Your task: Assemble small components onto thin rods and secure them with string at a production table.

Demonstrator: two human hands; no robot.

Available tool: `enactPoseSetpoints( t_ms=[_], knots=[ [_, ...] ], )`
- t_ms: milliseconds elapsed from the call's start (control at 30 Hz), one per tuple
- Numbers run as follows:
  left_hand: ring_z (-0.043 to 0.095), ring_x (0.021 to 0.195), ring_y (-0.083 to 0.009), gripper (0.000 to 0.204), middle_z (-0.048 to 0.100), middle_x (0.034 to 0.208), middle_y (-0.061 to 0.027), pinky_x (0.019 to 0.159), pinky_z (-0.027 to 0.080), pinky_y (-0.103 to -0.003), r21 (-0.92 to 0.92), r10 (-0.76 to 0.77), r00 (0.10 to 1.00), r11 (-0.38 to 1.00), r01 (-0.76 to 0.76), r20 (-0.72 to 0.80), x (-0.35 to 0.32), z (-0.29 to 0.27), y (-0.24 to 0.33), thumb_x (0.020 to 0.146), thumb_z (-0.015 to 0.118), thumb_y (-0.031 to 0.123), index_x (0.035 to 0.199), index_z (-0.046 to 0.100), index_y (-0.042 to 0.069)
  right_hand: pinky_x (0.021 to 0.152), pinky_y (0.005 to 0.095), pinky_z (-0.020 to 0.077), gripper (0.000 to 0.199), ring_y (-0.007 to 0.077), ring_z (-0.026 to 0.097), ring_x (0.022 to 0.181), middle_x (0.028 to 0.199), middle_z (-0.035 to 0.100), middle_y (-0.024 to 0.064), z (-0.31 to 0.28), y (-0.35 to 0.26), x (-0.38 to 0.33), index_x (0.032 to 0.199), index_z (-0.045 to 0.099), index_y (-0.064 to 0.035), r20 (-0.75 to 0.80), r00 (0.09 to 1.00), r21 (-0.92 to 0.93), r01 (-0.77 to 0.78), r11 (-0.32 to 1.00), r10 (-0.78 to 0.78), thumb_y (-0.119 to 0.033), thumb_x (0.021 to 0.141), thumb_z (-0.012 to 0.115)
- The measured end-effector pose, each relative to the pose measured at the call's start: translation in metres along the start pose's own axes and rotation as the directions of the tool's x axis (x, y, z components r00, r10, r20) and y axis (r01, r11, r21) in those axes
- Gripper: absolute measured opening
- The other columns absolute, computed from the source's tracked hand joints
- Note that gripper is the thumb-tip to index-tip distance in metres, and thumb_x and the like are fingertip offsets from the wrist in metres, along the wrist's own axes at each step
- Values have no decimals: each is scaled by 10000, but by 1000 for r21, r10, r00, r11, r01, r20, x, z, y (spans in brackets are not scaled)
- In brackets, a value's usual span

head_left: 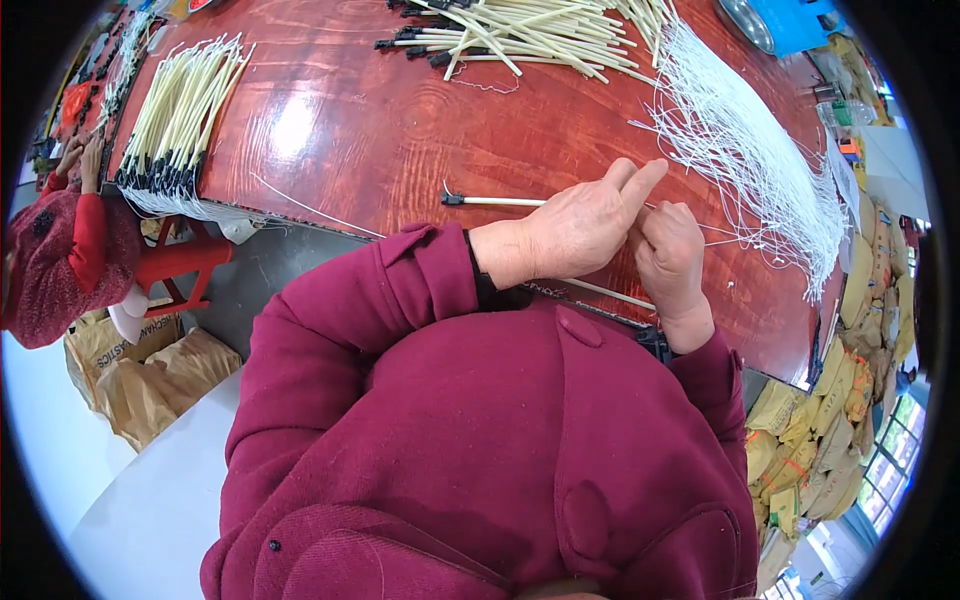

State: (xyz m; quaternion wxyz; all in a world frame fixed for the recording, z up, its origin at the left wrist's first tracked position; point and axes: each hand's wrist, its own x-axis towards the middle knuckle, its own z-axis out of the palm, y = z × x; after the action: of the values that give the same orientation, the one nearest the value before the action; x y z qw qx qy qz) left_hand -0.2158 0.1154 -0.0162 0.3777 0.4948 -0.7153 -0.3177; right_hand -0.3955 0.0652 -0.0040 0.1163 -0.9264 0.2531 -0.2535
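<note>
A thin cream tube with a black end piece [497, 201] lies across the tabletop, its right part passing behind my left hand [592, 222]. That hand is closed around the tube's hidden end, with two fingers reaching to the right. Close beside it, my right hand [670, 250] has its fingers curled in a pinch. A fine white string [722, 241] runs out from there toward the right; the exact grip is partly hidden. Below my hands, near the table edge, another cream tube [612, 293] slants down to a black piece beside my right wrist.
On the glossy red table [350, 150] lie a pile of cream tubes [540, 35], a large bundle of white strings [740, 130] and a neat batch of tubes [185, 110]. A blue container [790, 22] stands far right. Another person [75, 240] works at far left, near a red stool [180, 262].
</note>
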Motion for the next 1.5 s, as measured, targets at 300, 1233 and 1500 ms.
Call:
enactPoseSetpoints(
  t_ms=[300,1233,1500],
  knots=[
    [663,866,-465,781,502,1242,-270,740,567,-504,49,44,999,998,-43,-9,0,-1,2,816,581,-58,1534,280,0,627,391,412,138,275,538,669,682,552,91,-1,-3,4,860,700,-17,-35,999,-32,5,999,-6,8,734,750],
    [500,710,-23,249,599,762,61,614,394,-230,-282,-589,781,800,529,-208,-91,-116,-28,1015,645,203,942,705,-28,606,339,382,186,196,504,619,727,638,46,-24,-12,5,979,756,-47,-87,996,13,16,1000,-14,-34,800,807],
    [532,704,-45,169,659,768,20,616,420,-230,-355,-512,705,856,376,-490,-86,-121,-51,970,670,124,910,724,-25,732,326,428,207,200,552,778,919,718,17,-38,-13,7,977,770,-66,-165,985,-103,34,994,-51,-39,776,809]
  ],
)
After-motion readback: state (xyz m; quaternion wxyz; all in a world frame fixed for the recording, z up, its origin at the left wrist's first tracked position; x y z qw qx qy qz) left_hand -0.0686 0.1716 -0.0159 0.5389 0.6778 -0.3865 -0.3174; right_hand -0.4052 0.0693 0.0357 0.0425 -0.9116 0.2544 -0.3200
